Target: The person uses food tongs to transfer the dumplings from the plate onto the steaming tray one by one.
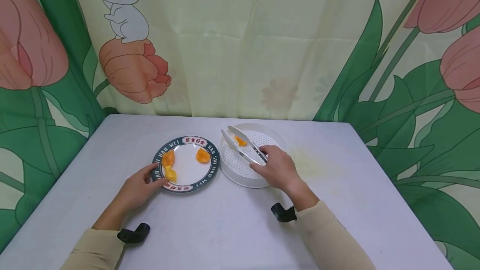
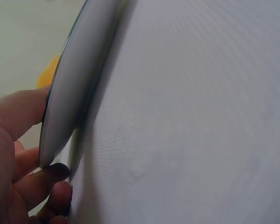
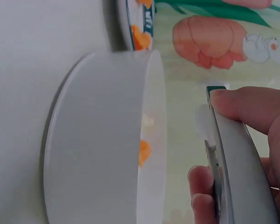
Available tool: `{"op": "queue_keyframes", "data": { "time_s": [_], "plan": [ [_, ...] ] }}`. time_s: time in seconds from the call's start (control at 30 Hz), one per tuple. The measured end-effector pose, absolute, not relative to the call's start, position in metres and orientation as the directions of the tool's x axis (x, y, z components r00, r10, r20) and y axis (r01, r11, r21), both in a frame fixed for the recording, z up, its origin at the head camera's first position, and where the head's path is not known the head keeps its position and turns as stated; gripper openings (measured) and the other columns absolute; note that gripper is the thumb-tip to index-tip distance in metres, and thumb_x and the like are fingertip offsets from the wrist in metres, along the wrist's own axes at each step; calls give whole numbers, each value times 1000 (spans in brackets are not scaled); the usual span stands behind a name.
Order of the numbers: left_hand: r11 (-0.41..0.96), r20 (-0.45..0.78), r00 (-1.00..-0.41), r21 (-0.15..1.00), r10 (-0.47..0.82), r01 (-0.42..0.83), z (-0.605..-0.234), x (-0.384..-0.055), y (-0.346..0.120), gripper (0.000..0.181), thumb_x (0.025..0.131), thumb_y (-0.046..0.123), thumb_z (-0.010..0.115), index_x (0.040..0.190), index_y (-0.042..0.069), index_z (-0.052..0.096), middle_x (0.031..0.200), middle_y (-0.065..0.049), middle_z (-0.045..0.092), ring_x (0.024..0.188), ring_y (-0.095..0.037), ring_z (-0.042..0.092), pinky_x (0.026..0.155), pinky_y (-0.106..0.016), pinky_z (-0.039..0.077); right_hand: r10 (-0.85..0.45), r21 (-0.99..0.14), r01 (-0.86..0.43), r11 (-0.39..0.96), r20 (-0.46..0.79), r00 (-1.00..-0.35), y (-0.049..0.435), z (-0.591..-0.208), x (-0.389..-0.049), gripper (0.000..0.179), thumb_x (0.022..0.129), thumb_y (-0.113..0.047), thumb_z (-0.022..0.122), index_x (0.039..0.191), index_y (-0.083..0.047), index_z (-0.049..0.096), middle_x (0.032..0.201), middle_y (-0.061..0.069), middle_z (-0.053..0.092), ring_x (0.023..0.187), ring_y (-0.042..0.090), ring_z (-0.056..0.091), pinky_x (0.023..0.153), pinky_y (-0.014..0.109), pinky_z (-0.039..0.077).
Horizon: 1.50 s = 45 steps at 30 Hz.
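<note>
My left hand [image 1: 136, 191] grips the near left rim of a round plate [image 1: 187, 169] with a dark patterned border; in the left wrist view the thumb lies over the rim and fingers are under it. On the plate are an orange lump [image 1: 168, 158], a yellow lump [image 1: 170, 174] and another orange lump [image 1: 203, 156], perhaps dumplings. My right hand [image 1: 277, 168] holds metal tongs [image 1: 250, 143] above a white round basket [image 1: 240, 178] with a perforated floor. The tong arms stand apart, near an orange piece [image 1: 240, 141] inside it. Whether they touch it I cannot tell.
Plate and basket stand side by side on a white-covered table [image 1: 225, 228]. A printed curtain [image 1: 232, 53] with tulips and a white animal hangs behind the far edge. Black wrist mounts [image 1: 133, 233] stick out by both sleeves.
</note>
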<state>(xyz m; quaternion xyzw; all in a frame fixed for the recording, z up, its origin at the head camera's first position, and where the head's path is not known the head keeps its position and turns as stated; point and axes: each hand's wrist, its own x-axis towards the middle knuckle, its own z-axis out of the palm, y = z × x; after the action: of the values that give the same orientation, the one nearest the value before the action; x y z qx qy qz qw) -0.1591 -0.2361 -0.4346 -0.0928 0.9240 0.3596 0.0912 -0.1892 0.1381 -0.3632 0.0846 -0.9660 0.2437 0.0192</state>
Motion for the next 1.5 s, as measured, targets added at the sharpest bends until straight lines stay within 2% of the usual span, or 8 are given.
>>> {"op": "queue_keyframes", "data": {
  "time_s": [0.2, 0.37, 0.53, 0.87, 1.07, 1.3, 1.5],
  "plan": [
    [726, -237, -965, 644, -110, -241, -436, -160, -236, 89, 90, 54, 68, 154, 1, 33, 138, -36, 44, 117, -46, 46, 97, -57, 48, -227, -495, -237, 836, 82, -971, 122, -363, -179, 59, 85, -36, 78, 131, -2, 63, 121, 10, 64, 101, 25, 58, 86, 41, 49],
    [723, -243, -964, 646, -111, -246, -438, -161, -236, 88, 91, 53, 68, 154, 2, 33, 137, -35, 45, 116, -45, 46, 97, -57, 48, -278, -506, -256, 824, 32, -960, 108, -367, -173, 59, 85, -38, 78, 130, -4, 64, 114, 6, 65, 91, 20, 54, 75, 34, 45],
    [715, -236, -965, 655, -111, -242, -438, -161, -236, 86, 92, 49, 68, 154, 2, 33, 138, -34, 44, 115, -44, 46, 97, -56, 48, -330, -499, -288, 818, 4, -944, 97, -369, -171, 57, 84, -39, 79, 127, -4, 65, 105, 4, 63, 84, 18, 53, 68, 32, 44],
    [713, -243, -963, 655, -115, -251, -436, -158, -240, 81, 94, 41, 67, 154, 1, 32, 143, -35, 40, 118, -45, 45, 100, -57, 46, -331, -471, -266, 841, -59, -942, 85, -373, -167, 58, 83, -40, 81, 125, -4, 65, 100, 6, 60, 81, 19, 53, 63, 30, 45],
    [707, -237, -965, 663, -115, -247, -438, -157, -243, 79, 94, 37, 67, 155, 2, 31, 141, -34, 41, 114, -43, 45, 99, -57, 47, -324, -456, -261, 851, -64, -944, 80, -374, -164, 58, 84, -41, 80, 126, -4, 65, 101, 6, 60, 80, 19, 53, 65, 30, 45],
    [693, -225, -969, 682, -103, -232, -440, -155, -246, 77, 95, 33, 67, 155, 0, 30, 148, -35, 35, 124, -46, 43, 102, -57, 43, -331, -434, -272, 859, -66, -941, 76, -377, -163, 57, 84, -40, 80, 125, -3, 65, 98, 5, 59, 78, 19, 52, 64, 29, 45],
    [699, -210, -973, 682, -92, -214, -441, -154, -248, 78, 94, 33, 67, 154, -2, 31, 147, -36, 37, 123, -45, 44, 102, -57, 44, -337, -414, -284, 865, -60, -939, 73, -381, -162, 59, 84, -41, 80, 126, -3, 65, 101, 6, 60, 77, 19, 53, 63, 30, 45]
  ]
}}
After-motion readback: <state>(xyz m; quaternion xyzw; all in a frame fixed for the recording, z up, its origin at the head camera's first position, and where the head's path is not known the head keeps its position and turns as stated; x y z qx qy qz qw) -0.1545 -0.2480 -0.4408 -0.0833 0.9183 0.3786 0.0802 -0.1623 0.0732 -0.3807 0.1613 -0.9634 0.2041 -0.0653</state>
